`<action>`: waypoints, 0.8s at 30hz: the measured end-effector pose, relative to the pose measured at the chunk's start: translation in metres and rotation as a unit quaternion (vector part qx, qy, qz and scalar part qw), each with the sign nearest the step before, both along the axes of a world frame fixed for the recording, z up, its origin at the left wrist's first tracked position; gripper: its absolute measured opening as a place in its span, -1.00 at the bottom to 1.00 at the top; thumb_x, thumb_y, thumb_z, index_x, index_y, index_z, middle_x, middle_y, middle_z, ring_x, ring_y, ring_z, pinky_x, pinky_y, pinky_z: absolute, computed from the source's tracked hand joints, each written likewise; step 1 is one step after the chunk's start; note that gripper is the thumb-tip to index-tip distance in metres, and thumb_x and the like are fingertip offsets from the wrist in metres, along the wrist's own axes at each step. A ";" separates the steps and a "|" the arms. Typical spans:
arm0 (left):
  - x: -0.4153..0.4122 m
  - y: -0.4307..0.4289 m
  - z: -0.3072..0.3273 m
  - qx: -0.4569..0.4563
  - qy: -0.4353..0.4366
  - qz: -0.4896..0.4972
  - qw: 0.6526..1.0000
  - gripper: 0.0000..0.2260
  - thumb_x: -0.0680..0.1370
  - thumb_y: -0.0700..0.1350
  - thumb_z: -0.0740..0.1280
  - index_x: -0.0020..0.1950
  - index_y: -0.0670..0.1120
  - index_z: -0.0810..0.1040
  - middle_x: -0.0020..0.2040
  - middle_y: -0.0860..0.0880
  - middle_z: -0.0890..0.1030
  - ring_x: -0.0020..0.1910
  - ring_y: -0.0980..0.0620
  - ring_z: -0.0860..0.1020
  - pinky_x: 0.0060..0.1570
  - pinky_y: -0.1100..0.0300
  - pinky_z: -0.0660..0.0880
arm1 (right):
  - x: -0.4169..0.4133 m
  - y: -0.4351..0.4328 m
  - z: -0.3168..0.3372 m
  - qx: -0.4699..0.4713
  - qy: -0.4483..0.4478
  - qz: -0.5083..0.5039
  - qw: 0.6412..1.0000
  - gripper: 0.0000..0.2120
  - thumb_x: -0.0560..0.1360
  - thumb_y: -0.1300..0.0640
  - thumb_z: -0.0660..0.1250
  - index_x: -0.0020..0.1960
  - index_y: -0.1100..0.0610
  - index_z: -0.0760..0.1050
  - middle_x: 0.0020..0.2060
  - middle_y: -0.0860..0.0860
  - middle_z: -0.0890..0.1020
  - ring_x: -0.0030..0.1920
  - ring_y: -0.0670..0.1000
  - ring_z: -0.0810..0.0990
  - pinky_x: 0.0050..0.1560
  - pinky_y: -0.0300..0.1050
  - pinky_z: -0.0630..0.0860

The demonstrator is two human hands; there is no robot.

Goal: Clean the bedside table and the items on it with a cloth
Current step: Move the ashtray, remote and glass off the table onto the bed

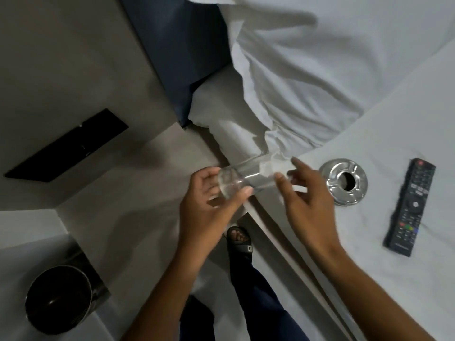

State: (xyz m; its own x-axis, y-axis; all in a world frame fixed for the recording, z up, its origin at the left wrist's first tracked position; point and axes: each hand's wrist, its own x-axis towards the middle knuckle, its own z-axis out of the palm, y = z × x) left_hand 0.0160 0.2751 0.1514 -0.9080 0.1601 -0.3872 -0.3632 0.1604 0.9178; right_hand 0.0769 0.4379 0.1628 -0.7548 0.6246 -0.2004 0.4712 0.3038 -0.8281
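Presently, left to right:
Bin: dark round bin (57,297) low at far left, on the floor, well apart from the work.
Bedside table: pale top (128,173), bare where it shows, below a dark wall panel (66,146).
Left hand: left hand (209,203) wrapped round the base end of a clear drinking glass (242,178), held on its side in the air above the gap between table and bed.
Cloth: white cloth (270,166) bunched at the glass mouth, partly inside.
Right hand: right hand (305,193) pinching the cloth, fingers partly spread; blurred.
Glass look: clear, empty, smooth; smears too fine to tell.
Technique: likely best to hold the base firm, twist the cloth round the inner wall, then wipe rim and outside.
Bed: metal ashtray (343,182) and black remote (410,205) lie on the white sheet, apart.
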 end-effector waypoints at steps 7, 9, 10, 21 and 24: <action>0.012 0.148 0.015 -0.114 0.092 -0.119 0.982 -0.46 0.38 0.15 0.54 0.27 -0.05 0.56 0.18 0.00 0.66 0.08 0.00 0.64 0.06 0.03 0.61 | 0.013 0.125 0.021 0.124 -0.017 -0.101 0.987 -0.58 0.52 -0.05 0.34 0.34 0.03 0.45 0.12 0.03 0.59 0.03 -0.05 0.59 -0.13 -0.49 0.39; 0.009 0.190 0.013 -0.153 0.126 -0.166 0.966 -0.50 0.47 0.13 0.46 0.31 -0.11 0.52 0.27 -0.08 0.61 0.22 -0.07 0.57 0.17 0.05 0.53 | 0.012 0.158 0.015 0.150 -0.027 -0.118 0.981 -0.58 0.53 -0.06 0.32 0.34 0.05 0.44 0.13 0.05 0.59 0.01 -0.05 0.57 -0.20 -0.63 0.33; 0.007 0.208 0.011 -0.164 0.136 -0.184 0.959 -0.52 0.51 0.11 0.42 0.32 -0.14 0.49 0.30 -0.10 0.59 0.26 -0.09 0.54 0.19 0.05 0.48 | 0.011 0.172 0.011 0.159 -0.032 -0.126 0.979 -0.58 0.53 -0.07 0.31 0.34 0.04 0.44 0.13 0.05 0.60 0.00 -0.06 0.57 -0.20 -0.64 0.31; 0.011 0.239 -0.015 -0.282 0.176 -0.311 0.890 -0.63 0.61 0.07 0.29 0.26 -0.18 0.48 0.27 -0.12 0.55 0.28 -0.12 0.49 0.19 0.03 0.41 | 0.021 0.216 -0.027 0.188 -0.112 -0.068 0.973 -0.50 0.56 0.17 0.23 0.49 0.11 0.25 0.36 0.17 0.45 0.31 0.15 0.45 0.32 0.00 0.34; 0.013 0.215 -0.011 -0.242 0.210 -0.288 0.902 -0.61 0.61 0.03 0.29 0.34 -0.19 0.47 0.33 -0.12 0.54 0.33 -0.11 0.47 0.28 0.05 0.41 | 0.024 0.192 -0.016 0.223 -0.077 -0.069 0.969 -0.44 0.50 0.24 0.22 0.48 0.10 0.22 0.35 0.18 0.43 0.33 0.18 0.38 0.34 -0.01 0.25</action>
